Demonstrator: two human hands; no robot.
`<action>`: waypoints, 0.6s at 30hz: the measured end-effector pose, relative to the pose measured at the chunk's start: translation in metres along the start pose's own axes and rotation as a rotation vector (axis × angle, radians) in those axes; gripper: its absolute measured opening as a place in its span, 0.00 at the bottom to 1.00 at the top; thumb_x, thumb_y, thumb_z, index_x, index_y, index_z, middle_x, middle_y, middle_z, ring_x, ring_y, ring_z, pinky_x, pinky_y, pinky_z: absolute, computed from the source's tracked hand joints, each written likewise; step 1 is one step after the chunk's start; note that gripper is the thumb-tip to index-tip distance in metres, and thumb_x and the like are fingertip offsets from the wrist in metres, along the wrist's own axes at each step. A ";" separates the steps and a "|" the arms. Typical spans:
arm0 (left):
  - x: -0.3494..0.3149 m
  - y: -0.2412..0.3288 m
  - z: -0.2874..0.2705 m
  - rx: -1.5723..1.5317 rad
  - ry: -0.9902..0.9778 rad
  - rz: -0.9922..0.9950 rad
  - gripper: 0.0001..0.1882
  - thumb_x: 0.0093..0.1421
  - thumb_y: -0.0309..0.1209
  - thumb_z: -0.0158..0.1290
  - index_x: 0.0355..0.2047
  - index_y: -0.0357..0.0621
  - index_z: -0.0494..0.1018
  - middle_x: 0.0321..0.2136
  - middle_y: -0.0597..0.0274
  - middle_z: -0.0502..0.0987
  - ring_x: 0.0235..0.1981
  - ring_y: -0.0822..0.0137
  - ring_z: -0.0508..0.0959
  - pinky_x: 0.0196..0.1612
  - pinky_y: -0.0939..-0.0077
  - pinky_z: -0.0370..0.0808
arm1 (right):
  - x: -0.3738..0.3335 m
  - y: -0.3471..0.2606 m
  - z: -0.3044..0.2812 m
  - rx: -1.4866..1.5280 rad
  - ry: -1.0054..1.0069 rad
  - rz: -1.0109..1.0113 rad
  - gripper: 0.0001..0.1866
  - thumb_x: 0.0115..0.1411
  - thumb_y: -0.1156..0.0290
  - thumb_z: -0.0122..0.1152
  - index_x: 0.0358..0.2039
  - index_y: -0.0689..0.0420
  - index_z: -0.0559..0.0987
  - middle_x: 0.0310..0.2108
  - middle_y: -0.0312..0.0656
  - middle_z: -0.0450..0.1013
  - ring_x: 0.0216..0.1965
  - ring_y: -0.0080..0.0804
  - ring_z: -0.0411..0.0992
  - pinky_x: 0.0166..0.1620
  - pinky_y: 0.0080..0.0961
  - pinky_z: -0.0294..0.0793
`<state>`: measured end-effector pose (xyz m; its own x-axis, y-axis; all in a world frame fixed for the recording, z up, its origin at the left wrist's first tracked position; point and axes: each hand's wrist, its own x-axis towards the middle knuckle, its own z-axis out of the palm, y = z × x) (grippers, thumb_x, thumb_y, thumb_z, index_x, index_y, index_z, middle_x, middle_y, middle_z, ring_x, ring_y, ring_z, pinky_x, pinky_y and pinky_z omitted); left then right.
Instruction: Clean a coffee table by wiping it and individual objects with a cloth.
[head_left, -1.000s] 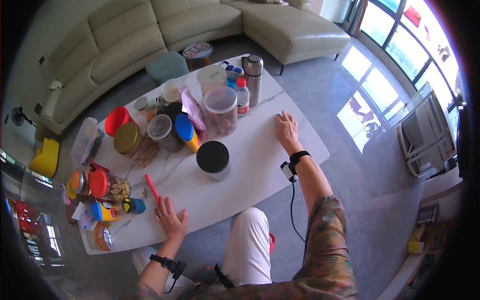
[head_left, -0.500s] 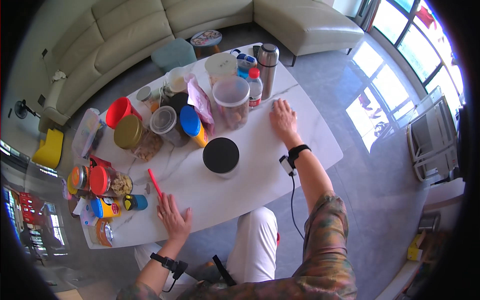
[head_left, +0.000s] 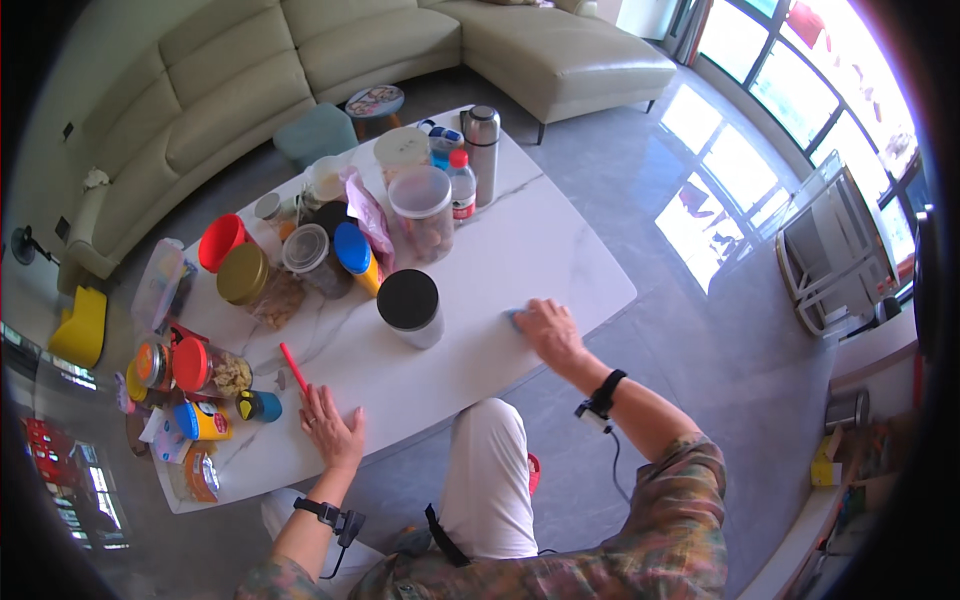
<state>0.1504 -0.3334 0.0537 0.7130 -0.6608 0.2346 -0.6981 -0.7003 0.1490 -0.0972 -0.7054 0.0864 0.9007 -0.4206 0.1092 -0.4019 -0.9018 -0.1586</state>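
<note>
My left hand (head_left: 333, 428) lies spread on the white marbled table (head_left: 480, 345), its fingertips touching the near end of a slim red stick (head_left: 294, 367). Toward the table's right front edge, my right hand (head_left: 552, 330) presses down on a light-blue cloth (head_left: 516, 318); only a small edge of it shows past the fingers, so its kind is hard to make out. Between the hands stands a clear jar with a black lid (head_left: 409, 300), upright and untouched. Left of my left hand lies a small blue-and-black container (head_left: 259, 405).
Jars, tubs and bottles crowd the far side, among them a steel flask (head_left: 482, 155), a red-capped bottle (head_left: 461, 187) and a gold-lidded jar (head_left: 245, 276). Red-lidded (head_left: 195, 364) and blue-lidded (head_left: 205, 421) containers lie at the left end. A sofa (head_left: 380, 45) stands beyond.
My right hand has come from beside the flask and bottle back toward the near right edge, sliding over the tabletop. My left hand stays by the red stick. The whole view has shifted somewhat.
</note>
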 end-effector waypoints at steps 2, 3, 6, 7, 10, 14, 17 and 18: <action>0.002 0.001 0.003 -0.007 -0.003 0.004 0.41 0.58 0.47 0.56 0.66 0.38 0.57 0.67 0.40 0.55 0.70 0.41 0.51 0.69 0.42 0.48 | -0.008 0.013 -0.002 0.050 -0.048 0.157 0.26 0.57 0.74 0.56 0.58 0.50 0.72 0.62 0.48 0.63 0.56 0.45 0.66 0.54 0.47 0.69; 0.001 0.000 0.002 -0.008 -0.011 -0.006 0.41 0.59 0.46 0.56 0.66 0.38 0.56 0.68 0.41 0.55 0.71 0.42 0.50 0.69 0.42 0.47 | -0.013 0.007 -0.002 0.016 -0.001 0.113 0.26 0.57 0.72 0.58 0.58 0.49 0.72 0.63 0.49 0.62 0.58 0.45 0.65 0.55 0.48 0.68; -0.001 -0.001 0.000 -0.004 -0.028 -0.014 0.41 0.59 0.46 0.55 0.66 0.38 0.56 0.68 0.42 0.53 0.71 0.43 0.50 0.69 0.42 0.47 | -0.007 -0.016 -0.001 -0.016 0.053 -0.016 0.26 0.59 0.66 0.60 0.59 0.47 0.71 0.64 0.50 0.60 0.62 0.47 0.62 0.58 0.49 0.66; 0.000 -0.001 0.000 -0.003 -0.032 -0.014 0.41 0.59 0.46 0.55 0.66 0.38 0.56 0.68 0.43 0.53 0.71 0.43 0.50 0.69 0.42 0.47 | -0.005 -0.019 0.001 -0.018 0.062 -0.105 0.26 0.60 0.63 0.61 0.59 0.47 0.70 0.64 0.51 0.60 0.64 0.47 0.60 0.60 0.49 0.65; 0.001 -0.001 -0.003 0.003 -0.041 -0.029 0.41 0.59 0.46 0.55 0.67 0.38 0.56 0.68 0.43 0.53 0.71 0.43 0.50 0.69 0.42 0.46 | 0.046 0.035 0.011 -0.042 0.070 0.009 0.30 0.64 0.53 0.56 0.63 0.52 0.67 0.68 0.51 0.56 0.69 0.48 0.54 0.63 0.51 0.62; 0.005 0.000 -0.001 0.012 -0.056 -0.012 0.42 0.59 0.47 0.55 0.67 0.37 0.56 0.68 0.42 0.53 0.71 0.42 0.50 0.69 0.44 0.46 | 0.125 0.097 0.009 -0.047 0.003 0.246 0.36 0.64 0.46 0.53 0.67 0.52 0.62 0.71 0.48 0.53 0.72 0.46 0.48 0.68 0.51 0.53; 0.002 0.000 0.001 -0.007 -0.061 -0.026 0.42 0.58 0.47 0.55 0.66 0.36 0.57 0.68 0.42 0.54 0.71 0.41 0.50 0.69 0.43 0.46 | 0.170 0.118 0.007 -0.030 -0.023 0.381 0.38 0.63 0.44 0.52 0.68 0.51 0.60 0.72 0.46 0.51 0.73 0.44 0.46 0.70 0.50 0.51; 0.002 -0.001 0.000 0.005 -0.049 -0.020 0.42 0.58 0.47 0.55 0.66 0.36 0.57 0.68 0.41 0.54 0.71 0.41 0.50 0.69 0.43 0.46 | 0.180 0.120 0.006 -0.027 -0.021 0.375 0.38 0.63 0.44 0.52 0.68 0.51 0.60 0.72 0.46 0.51 0.73 0.44 0.46 0.70 0.50 0.51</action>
<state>0.1527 -0.3339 0.0539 0.7294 -0.6588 0.1841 -0.6832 -0.7150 0.1482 0.0178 -0.8891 0.0807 0.6929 -0.7205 0.0283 -0.7086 -0.6877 -0.1577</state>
